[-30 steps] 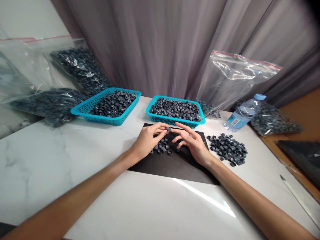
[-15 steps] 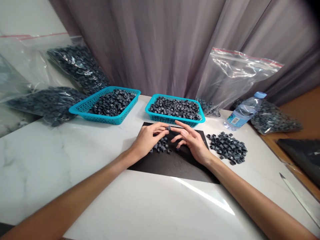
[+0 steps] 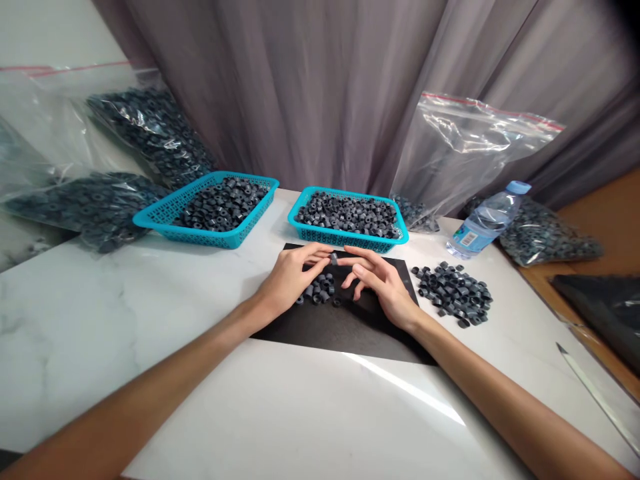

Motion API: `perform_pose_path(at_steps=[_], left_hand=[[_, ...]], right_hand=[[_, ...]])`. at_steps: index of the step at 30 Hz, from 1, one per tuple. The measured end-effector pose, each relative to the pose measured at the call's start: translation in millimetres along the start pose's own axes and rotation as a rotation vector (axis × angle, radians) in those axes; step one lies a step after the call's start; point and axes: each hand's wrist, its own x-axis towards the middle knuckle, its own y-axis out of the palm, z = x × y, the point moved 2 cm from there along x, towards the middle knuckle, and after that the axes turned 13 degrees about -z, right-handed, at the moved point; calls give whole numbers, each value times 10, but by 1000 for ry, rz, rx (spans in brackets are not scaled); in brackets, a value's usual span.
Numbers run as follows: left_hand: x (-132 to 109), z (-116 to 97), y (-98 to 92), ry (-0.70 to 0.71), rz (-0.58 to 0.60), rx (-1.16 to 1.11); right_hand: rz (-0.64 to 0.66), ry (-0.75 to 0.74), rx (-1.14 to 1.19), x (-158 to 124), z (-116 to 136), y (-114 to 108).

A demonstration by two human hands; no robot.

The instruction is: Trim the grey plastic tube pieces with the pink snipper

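A small dark grey plastic cap is pinched between the thumb and fingertips of my left hand, above the black mat. My right hand is beside it with fingers apart and bent. One of its fingers reaches up to the cap; whether it touches I cannot tell. Below the hands, a small group of similar caps lies on the mat, partly covered by my left hand. A larger loose pile of caps rests on the white table, right of the mat.
Two blue baskets, one at left and one in the middle, hold many caps. Filled plastic bags stand at the left. A plastic bag, a water bottle and a pointed strip are at the right.
The cap has turned slightly in my left hand's fingertips. My right hand's fingers have shifted a little, the index lower and the thumb curled in. The whole view has moved slightly.
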Motion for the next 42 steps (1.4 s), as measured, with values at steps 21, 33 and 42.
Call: perform_pose_path(at_steps=[21, 33, 42], left_hand=[[-35, -56, 34, 114, 57, 21], [-29, -76, 24, 139, -23, 23], [-51, -129, 16, 183, -27, 25]], right_hand=[[-40, -7, 51, 28, -55, 5], [-647, -643, -1141, -41, 40, -238], [-519, -436, -1343, 52, -229, -411]])
